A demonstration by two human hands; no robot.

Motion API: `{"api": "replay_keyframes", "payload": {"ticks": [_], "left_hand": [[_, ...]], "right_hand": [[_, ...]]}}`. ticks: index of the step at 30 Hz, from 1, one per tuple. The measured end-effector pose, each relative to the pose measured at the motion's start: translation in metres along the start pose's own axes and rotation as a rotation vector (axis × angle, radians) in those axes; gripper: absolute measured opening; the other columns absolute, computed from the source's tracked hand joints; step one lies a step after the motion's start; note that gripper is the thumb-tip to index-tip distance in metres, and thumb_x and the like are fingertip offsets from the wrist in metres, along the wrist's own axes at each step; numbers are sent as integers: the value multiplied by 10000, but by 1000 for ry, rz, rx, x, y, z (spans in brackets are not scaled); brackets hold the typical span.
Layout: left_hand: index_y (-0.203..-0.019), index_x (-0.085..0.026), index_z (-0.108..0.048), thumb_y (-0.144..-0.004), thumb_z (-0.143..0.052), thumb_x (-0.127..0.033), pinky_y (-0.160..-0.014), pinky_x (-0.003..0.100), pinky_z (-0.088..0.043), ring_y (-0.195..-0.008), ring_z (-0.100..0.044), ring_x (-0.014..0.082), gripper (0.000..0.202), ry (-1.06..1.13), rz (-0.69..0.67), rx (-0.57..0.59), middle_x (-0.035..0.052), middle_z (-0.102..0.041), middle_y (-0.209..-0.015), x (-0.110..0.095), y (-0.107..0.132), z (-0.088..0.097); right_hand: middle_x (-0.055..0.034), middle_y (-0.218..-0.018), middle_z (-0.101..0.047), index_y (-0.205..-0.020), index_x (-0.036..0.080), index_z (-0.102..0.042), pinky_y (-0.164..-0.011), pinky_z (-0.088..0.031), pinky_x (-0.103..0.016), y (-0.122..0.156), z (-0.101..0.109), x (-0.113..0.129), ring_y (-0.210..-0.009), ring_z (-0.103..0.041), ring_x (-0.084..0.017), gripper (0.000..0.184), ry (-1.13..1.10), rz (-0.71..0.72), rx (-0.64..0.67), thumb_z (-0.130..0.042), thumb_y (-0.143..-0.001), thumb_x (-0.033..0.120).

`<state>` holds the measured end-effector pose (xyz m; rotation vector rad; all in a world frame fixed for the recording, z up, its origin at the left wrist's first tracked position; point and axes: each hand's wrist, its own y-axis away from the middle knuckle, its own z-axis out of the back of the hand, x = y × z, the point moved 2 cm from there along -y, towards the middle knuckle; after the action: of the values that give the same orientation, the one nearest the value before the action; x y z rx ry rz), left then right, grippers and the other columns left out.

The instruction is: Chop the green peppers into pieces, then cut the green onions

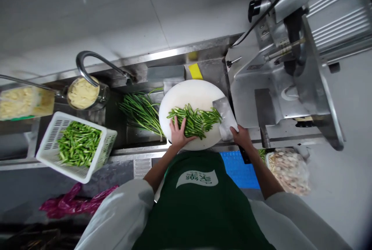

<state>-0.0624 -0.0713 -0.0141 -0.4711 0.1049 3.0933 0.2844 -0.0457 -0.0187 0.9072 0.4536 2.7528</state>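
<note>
A round white cutting board (190,93) lies in front of me, with a heap of cut green vegetable pieces (194,122), like long green peppers, across its middle. My left hand (178,135) rests against the heap's left and near side, fingers spread. At the board's right edge, my right hand (241,137) is closed around a cleaver (226,118). The broad blade lies low over the board, its far edge beside the right end of the heap. The hand partly hides the cleaver's handle.
Long green stalks (142,110) lie in the sink left of the board. Further left are a white basket (109,141) of green pieces, a pot (101,99) of pale slices and a curved faucet (87,54). A metal slicing machine (255,87) stands close on the right. A yellow block (195,71) sits behind.
</note>
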Motion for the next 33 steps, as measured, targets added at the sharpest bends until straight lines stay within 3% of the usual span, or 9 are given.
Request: {"api": "replay_keyframes", "payload": {"ticks": [7, 12, 17, 25, 28, 33], "left_hand": [[-1530, -222, -466, -707, -759, -732, -1174, 739, -201, -1533, 44, 530, 1012, 78, -11, -112, 176, -8, -1708, -72, -5, -21], [-1497, -261, -514, -813, -721, -628, -1188, 743, -170, -1553, -45, 469, 803, 120, -46, -138, 142, -124, -1702, -102, -13, -25], [-1469, -256, -538, -927, -630, -475, -1229, 710, -130, -1550, -185, 379, 592, 113, -12, -91, 119, -221, -1679, -111, -29, -23], [-1458, -257, -548, -908, -634, -483, -1216, 751, -104, -1557, -138, 402, 600, 72, -157, -93, 130, -278, -1646, -123, -41, -18], [-1467, -273, -541, -907, -630, -504, -1227, 739, -89, -1561, -119, 401, 612, 60, -221, -69, 126, -281, -1642, -127, -44, -8], [-1463, -319, -548, -924, -583, -535, -1238, 723, -74, -1564, -89, 402, 582, 86, -258, -90, 78, -216, -1669, -120, -42, 22]], "right_hand": [[-139, -819, -722, -913, 159, -650, -699, -442, -313, 22, -38, 50, -793, -662, -256, 359, 71, 50, 79, -452, -939, 457], [-149, -900, -746, -1023, 157, -655, -726, -473, -316, 35, -57, 75, -849, -691, -268, 303, 43, 95, 146, -414, -969, 333], [-156, -954, -744, -1083, 159, -650, -784, -499, -331, 31, -64, 82, -925, -701, -282, 298, -29, 126, 138, -411, -949, 275], [-186, -999, -729, -1025, 176, -612, -851, -499, -370, 29, -61, 71, -992, -680, -298, 306, -207, 121, 67, -386, -928, 358], [-195, -1022, -725, -1073, 167, -600, -864, -501, -384, 34, -57, 72, -1001, -676, -301, 353, -270, 100, 6, -383, -905, 389], [-161, -865, -716, -1036, 169, -612, -743, -506, -371, 47, -53, 92, -840, -676, -290, 371, -310, 78, -67, -400, -896, 439]]}}
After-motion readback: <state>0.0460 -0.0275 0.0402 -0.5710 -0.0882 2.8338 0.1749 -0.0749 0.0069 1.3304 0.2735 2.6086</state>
